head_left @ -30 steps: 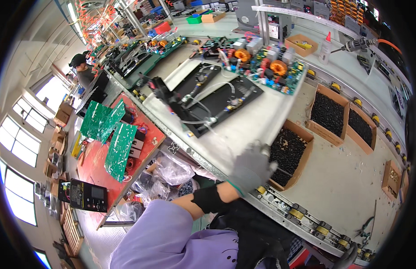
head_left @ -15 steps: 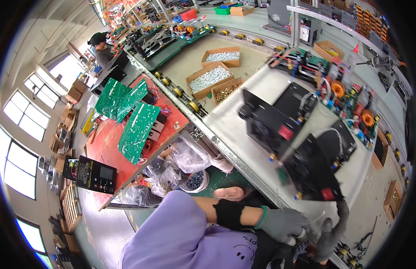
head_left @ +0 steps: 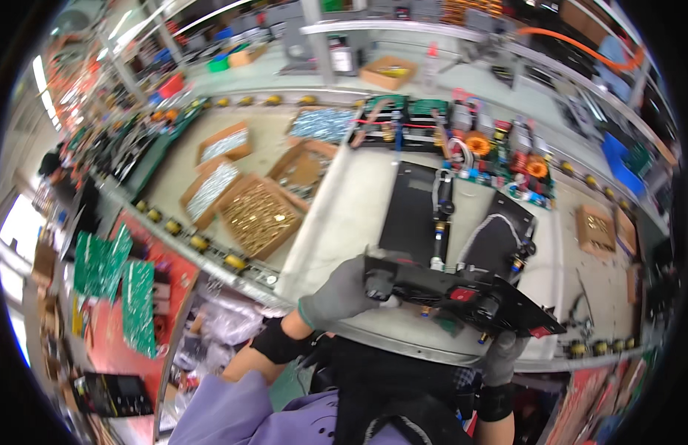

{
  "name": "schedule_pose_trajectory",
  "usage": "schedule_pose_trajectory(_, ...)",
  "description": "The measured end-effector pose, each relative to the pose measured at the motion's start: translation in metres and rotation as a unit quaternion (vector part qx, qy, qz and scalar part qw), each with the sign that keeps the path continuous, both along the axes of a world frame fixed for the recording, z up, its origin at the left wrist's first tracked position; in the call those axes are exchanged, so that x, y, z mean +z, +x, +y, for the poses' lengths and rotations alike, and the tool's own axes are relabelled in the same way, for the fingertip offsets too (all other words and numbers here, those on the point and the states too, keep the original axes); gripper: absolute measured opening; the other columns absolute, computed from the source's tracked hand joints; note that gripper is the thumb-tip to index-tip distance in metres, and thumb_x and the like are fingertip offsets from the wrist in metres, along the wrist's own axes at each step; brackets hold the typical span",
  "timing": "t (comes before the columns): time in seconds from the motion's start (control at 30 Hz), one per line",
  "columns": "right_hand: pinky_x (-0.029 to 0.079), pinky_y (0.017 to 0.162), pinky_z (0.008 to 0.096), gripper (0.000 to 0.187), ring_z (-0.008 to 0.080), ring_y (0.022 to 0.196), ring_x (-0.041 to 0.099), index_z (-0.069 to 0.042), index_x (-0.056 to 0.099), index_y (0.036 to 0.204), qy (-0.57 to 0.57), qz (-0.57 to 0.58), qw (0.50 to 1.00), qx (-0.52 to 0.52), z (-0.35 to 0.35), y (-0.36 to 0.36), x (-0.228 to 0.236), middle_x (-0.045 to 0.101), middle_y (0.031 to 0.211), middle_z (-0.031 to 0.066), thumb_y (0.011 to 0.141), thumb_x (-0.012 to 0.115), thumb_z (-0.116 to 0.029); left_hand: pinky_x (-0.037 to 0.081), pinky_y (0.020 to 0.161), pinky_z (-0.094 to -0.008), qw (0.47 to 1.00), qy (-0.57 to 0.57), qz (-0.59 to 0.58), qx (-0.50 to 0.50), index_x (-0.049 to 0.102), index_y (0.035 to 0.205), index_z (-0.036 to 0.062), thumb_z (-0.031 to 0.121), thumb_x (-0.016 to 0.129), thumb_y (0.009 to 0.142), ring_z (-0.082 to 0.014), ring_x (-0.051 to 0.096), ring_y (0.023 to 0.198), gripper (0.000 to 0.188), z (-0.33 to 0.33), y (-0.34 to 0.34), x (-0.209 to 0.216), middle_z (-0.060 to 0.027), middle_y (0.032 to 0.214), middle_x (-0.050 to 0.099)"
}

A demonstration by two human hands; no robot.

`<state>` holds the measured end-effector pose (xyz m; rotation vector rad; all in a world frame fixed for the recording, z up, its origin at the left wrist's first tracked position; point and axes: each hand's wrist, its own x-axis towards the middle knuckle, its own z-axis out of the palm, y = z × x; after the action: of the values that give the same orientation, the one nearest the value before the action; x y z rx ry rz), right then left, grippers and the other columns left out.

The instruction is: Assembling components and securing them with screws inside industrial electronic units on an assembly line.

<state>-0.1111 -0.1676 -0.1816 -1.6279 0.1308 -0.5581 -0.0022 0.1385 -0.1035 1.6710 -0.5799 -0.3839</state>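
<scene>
Black switch panels [head_left: 436,282] were held over the near side of the white board [head_left: 342,222], their left end clasped by the left hand [head_left: 344,293], their right near edge gripped by the right hand [head_left: 501,357].

Green circuit boards [head_left: 139,308], brass-coloured fasteners [head_left: 258,219] and conveyor rollers [head_left: 235,262] mark an electronics workshop.

Just below the frame's centre, the person's gloved left hand [head_left: 342,294] and right hand [head_left: 501,359] grip black panels [head_left: 422,285]. I see circuit boards [head_left: 479,146] above, right of centre; green boards [head_left: 139,308] sit at left.
</scene>
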Motion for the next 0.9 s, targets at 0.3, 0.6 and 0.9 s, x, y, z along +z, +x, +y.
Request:
schedule_pose_trajectory(0.3,0.044,0.072,0.04,0.037,0.0208,0.064,0.047,-0.01,0.048,0.087,0.069,-0.093,0.987,0.109,-0.09,-0.02,0.052,0.05,0.073,0.0034,0.096,0.049,-0.046,0.051,0.091,-0.0346,0.97,-0.104,-0.03,0.216,0.054,0.121,-0.0046,0.024,0.082,0.078,-0.0212,0.065,0.094,0.059,0.041,-0.048,0.056,-0.0087,0.099,0.065)
schedule_pose_trajectory(0.6,0.053,0.068,0.0314,0.045,0.0184,0.078,0.062,0.001,0.05,0.125,0.134,0.199,0.971,0.009,-0.17,0.02,0.071,0.063,0.099,0.0101,0.098,0.051,-0.034,0.052,0.07,-0.0305,0.922,0.31,-0.093,0.215,0.064,0.111,-0.0035,0.027,0.074,0.077,-0.0167,0.068,0.077,0.047,0.03,0.065,0.137,-0.012,0.092,0.071)
schedule_pose_trajectory(0.9,0.049,0.087,0.0339,0.055,0.0253,0.096,0.063,0.001,0.05,0.134,-0.233,0.218,0.946,-0.06,-0.169,0.061,0.116,0.066,0.109,0.0119,0.092,0.062,-0.032,0.051,0.086,-0.0422,0.732,0.604,-0.265,0.171,0.061,0.118,0.0034,0.041,0.073,0.08,-0.0311,0.064,0.101,0.054,-0.039,0.126,0.076,-0.0143,0.11,0.064)
